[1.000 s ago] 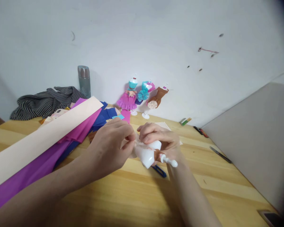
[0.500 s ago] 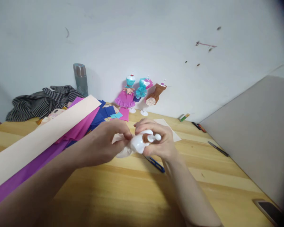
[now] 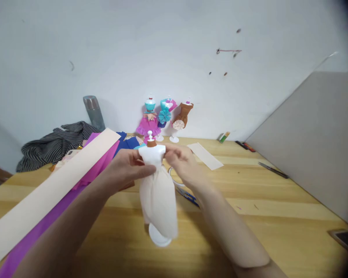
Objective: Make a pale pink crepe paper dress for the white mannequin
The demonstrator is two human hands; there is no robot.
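Note:
A small white mini mannequin [image 3: 152, 154] with a brown neck band stands upright on its round base, facing me. From its waist hangs a gathered cream crepe-paper skirt [image 3: 159, 200]. My left hand [image 3: 127, 164] grips the waist, thumb across the front and fingers behind. My right hand [image 3: 181, 162] is closed at the other side of the torso, with its fingers bent and their tips partly hidden behind the figure. Just right of the skirt, blue-handled scissors [image 3: 188, 195] lie on the table, close to a white ring [image 3: 174, 177] partly covered by my right hand.
Three dressed mini mannequins [image 3: 184, 116] stand by the wall. Left are crepe-paper strips [image 3: 60, 193], striped cloth [image 3: 52, 144] and a flask [image 3: 93, 112]. A cream paper strip [image 3: 205, 155] lies behind my right hand; a dark-handled blade [image 3: 273, 170] and a phone [image 3: 345, 239] are right.
The mannequin, tipped with its neck toward the right before, now stands upright with its skirt hanging down. My hands have shifted to either side of its torso. The camera view has also moved.

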